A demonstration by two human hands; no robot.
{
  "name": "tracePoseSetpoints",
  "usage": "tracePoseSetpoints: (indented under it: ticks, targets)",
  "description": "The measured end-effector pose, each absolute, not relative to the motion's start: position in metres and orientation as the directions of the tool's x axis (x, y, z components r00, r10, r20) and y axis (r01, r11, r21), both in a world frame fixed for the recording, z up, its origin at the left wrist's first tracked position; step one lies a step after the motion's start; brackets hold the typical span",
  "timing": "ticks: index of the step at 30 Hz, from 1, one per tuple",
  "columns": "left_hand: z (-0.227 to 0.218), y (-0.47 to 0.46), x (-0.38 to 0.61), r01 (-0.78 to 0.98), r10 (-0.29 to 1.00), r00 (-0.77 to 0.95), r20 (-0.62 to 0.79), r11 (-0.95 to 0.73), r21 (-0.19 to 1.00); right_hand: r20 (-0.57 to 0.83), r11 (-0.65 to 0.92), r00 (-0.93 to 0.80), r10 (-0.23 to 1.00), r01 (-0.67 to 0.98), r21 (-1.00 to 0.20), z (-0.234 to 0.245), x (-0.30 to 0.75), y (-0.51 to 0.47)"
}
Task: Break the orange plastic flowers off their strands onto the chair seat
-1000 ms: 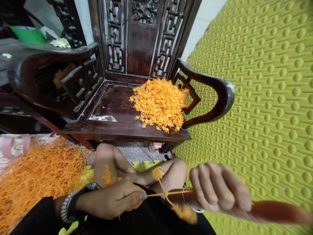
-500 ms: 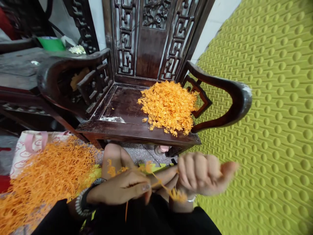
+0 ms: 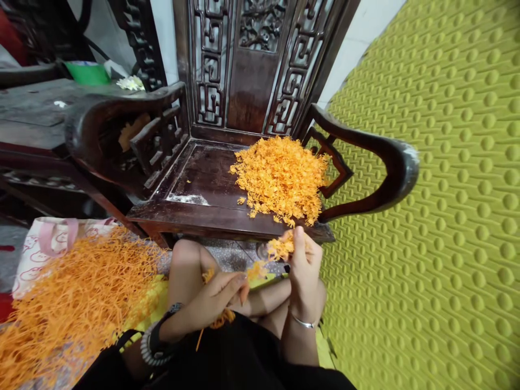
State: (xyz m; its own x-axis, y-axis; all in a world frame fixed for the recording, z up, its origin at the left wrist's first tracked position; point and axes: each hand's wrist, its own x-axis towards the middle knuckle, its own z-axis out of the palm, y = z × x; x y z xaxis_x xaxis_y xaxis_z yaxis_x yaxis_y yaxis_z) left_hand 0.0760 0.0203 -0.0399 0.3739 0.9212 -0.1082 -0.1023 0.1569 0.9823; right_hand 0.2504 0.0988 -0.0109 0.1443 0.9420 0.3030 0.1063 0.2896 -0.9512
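Note:
Both hands are over my lap, in front of a dark carved wooden chair. My left hand is closed on an orange plastic flower strand; parts of it stick out above and below the fingers. To its right and higher, my right hand pinches a small cluster of orange plastic flowers between thumb and fingers, close to the seat's front edge. Whether this cluster still joins the left hand's strand I cannot tell. Small loose flowers lie in a heap on the seat's right half.
A large tangle of thin orange strands spreads on the floor at my left, against a white bag with pink handles. A yellow-green bumpy mat stands along the right. A wooden side table holds a green container.
My right hand has swung up and left toward the seat edge, turning from a blurred fist to a thumb-up pinch on the cluster. My left hand has shifted slightly and stays closed.

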Motion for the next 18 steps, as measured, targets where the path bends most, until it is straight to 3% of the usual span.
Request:
tracePoseSetpoints:
  ticks: [6, 9, 12, 13, 16, 18]
  targets:
    - [-0.034, 0.005, 0.075, -0.213, 0.796, 0.594, -0.119, 0.299, 0.93, 0.387, 0.483, 0.449, 0.806, -0.121, -0.867, 0.015, 0.241, 0.077]
    - [-0.04, -0.002, 0.069, -0.335, 0.789, 0.6, -0.136, 0.402, 0.852, 0.435, 0.558, 0.546, 0.716, -0.072, -0.827, 0.039, 0.266, 0.095]
    - [-0.053, -0.002, 0.058, -0.408, 0.836, 0.481, -0.264, 0.48, 0.777, 0.521, 0.668, 0.648, 0.555, 0.026, -0.744, 0.057, 0.306, 0.134]
    - [-0.057, 0.0, 0.054, -0.431, 0.855, 0.436, -0.282, 0.473, 0.768, 0.554, 0.676, 0.624, 0.551, 0.056, -0.735, 0.06, 0.314, 0.15]
    - [-0.062, 0.014, 0.051, -0.527, 0.918, 0.332, -0.216, 0.371, 0.765, 0.583, 0.576, 0.4, 0.707, 0.153, -0.803, 0.054, 0.31, 0.204]
    - [-0.059, 0.024, 0.056, -0.616, 0.953, 0.276, -0.128, 0.277, 0.738, 0.625, 0.503, 0.162, 0.764, 0.458, -0.733, 0.047, 0.292, 0.243]
